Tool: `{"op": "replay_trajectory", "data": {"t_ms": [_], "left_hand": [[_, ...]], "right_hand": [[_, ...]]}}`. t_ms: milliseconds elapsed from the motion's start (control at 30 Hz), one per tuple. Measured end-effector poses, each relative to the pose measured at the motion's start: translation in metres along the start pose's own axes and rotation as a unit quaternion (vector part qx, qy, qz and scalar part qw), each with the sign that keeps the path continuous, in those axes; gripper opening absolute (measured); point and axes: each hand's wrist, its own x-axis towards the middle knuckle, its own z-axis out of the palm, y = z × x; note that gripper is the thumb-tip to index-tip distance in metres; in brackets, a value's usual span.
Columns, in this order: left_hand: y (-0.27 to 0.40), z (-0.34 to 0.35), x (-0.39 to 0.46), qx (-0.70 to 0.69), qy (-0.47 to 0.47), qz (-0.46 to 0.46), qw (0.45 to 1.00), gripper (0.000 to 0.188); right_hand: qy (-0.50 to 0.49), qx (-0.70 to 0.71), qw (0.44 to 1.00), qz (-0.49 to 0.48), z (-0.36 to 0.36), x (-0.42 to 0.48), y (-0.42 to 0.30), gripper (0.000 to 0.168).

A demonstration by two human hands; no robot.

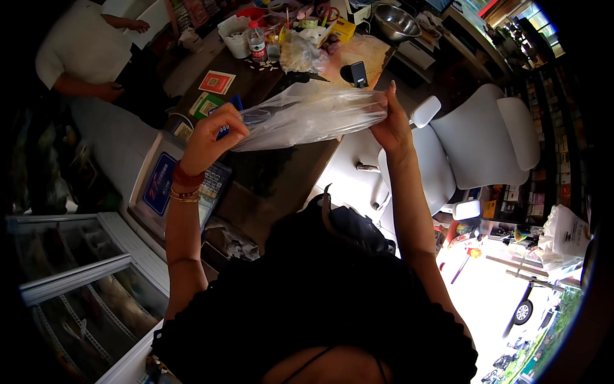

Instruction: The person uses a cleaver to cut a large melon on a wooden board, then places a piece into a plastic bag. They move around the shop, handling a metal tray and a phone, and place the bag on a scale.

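A clear plastic bag is stretched sideways between my two hands, above the dark tabletop. My left hand pinches one end between thumb and fingers; a red beaded bracelet and gold bangles circle that wrist. At the other end my right hand has the film gathered over its fingers, with the thumb pointing up. Below my left hand lies an electronic scale with a keypad, partly covered by the forearm. A green printed card and a red one rest just beyond that hand.
Beyond the bag stand a red-capped water bottle, a white basket, a phone on a stand and a steel bowl. A grey chair is at right, a glass-topped freezer at left. Another person stands across the table.
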Motion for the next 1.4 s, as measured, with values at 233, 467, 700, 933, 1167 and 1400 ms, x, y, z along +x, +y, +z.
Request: {"op": "replay_trajectory", "data": {"t_ms": [233, 467, 700, 933, 1167, 1400], "left_hand": [[-0.057, -0.015, -0.002, 0.435, 0.141, -0.174, 0.872, 0.03], [-0.167, -0.169, -0.038, 0.238, 0.278, -0.453, 0.813, 0.112], [-0.179, -0.229, -0.056, 0.086, 0.384, -0.541, 0.743, 0.123], [-0.187, -0.245, -0.056, 0.123, 0.399, -0.456, 0.786, 0.105], [-0.15, -0.16, -0.03, 0.263, 0.486, -0.232, 0.801, 0.077], [-0.143, 0.096, -0.105, -0.069, 0.216, -0.308, 0.924, 0.05]], "right_hand": [[-0.177, -0.396, 0.901, -0.009, 0.066, -0.009, 0.052, 0.021], [-0.115, -0.392, 0.908, 0.093, 0.04, -0.027, 0.073, 0.028], [0.108, -0.312, 0.942, 0.067, -0.044, -0.062, 0.044, 0.024], [0.245, -0.274, 0.929, 0.04, -0.095, -0.1, 0.035, 0.018], [0.288, -0.302, 0.908, 0.024, -0.11, -0.119, 0.032, 0.026], [0.325, -0.291, 0.9, 0.021, -0.139, -0.146, 0.027, 0.025]]}}
